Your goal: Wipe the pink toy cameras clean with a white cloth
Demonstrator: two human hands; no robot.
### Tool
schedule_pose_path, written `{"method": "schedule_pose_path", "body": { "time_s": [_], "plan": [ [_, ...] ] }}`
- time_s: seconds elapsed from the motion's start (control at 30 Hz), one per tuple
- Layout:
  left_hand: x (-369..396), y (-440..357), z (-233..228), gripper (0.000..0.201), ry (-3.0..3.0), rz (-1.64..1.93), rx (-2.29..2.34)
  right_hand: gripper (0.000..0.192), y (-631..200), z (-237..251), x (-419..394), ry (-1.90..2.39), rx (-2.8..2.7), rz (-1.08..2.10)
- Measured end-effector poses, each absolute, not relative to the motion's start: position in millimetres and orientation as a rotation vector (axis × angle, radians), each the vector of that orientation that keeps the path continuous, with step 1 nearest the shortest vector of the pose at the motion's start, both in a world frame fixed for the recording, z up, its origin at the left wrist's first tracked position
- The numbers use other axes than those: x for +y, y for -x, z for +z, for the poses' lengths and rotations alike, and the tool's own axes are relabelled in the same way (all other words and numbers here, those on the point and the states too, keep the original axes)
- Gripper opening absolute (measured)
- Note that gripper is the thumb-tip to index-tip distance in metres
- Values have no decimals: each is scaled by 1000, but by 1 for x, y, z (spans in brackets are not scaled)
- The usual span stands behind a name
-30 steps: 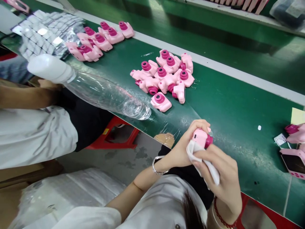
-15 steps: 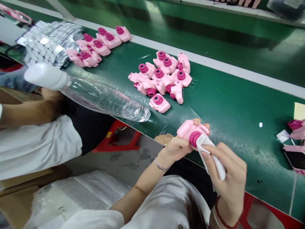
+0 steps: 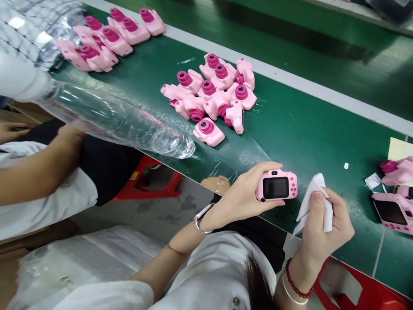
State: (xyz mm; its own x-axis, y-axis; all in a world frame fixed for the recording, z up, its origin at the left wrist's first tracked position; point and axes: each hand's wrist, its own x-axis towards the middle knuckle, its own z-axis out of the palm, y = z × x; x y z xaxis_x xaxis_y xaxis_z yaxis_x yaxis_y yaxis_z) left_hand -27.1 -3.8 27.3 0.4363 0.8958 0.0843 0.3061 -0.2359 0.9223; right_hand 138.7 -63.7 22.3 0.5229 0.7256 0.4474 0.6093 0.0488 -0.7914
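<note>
Near the table's front edge, my left hand [image 3: 240, 193] grips a small pink toy camera [image 3: 276, 187] by its left end. Its back faces up, with a dark screen and several pink buttons. Just to the right, my right hand [image 3: 327, 228] pinches a folded white cloth [image 3: 314, 198] between thumb and fingers, apart from the camera. Beyond my hands lies a cluster of similar pink cameras [image 3: 208, 88], most with their magenta lenses up. One single camera [image 3: 209, 131] lies at the cluster's near side.
A tall clear bottle [image 3: 119, 114] with a white cap stands left. Behind it are more pink cameras [image 3: 111, 36] and silvery packaging [image 3: 41, 32]. Pink cameras [image 3: 392, 209] and a yellow paper [image 3: 400, 148] lie right on the green table [image 3: 309, 133]. A co-worker's arm [image 3: 41, 170] is at left.
My left hand has turned the camera from lens side up to screen side up. My right hand has drawn the cloth away from the lens, to the right. The view has shifted slightly.
</note>
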Motion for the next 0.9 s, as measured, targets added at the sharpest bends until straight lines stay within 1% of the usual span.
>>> {"method": "schedule_pose_path", "body": {
  "time_s": [0.1, 0.2, 0.27, 0.3, 0.4, 0.5, 0.6, 0.7, 0.8, 0.9],
  "plan": [
    [-3, 29, 25, 63, -1814, 843, 966, 9, -140, 22, -62, 1605, -1202, 101],
    [-3, 29, 21, 81, -1785, 871, 943, 5, -134, 25, -58, 1516, -1345, 109],
    [-3, 29, 18, 92, -1786, 892, 913, 7, -128, 29, -55, 1476, -1476, 125],
    [-3, 29, 17, 93, -1798, 902, 902, 9, -126, 31, -53, 1456, -1548, 122],
    [-4, 30, 16, 87, -1860, 914, 902, 12, -125, 37, -47, 1432, -1733, 68],
    [-5, 31, 16, 84, -1895, 946, 954, 10, -132, 39, -42, 1544, -1771, -15],
    [-5, 33, 18, 92, -1899, 962, 984, 9, -142, 40, -41, 1615, -1626, -61],
    [-4, 33, 19, 99, -1911, 933, 943, 8, -143, 41, -43, 1530, -1548, -4],
    [-3, 33, 19, 90, -1940, 932, 916, 13, -134, 42, -44, 1434, -1691, 56],
    [-4, 32, 18, 74, -1963, 942, 969, 9, -125, 42, -43, 1449, -1750, 14]
  ]
}}
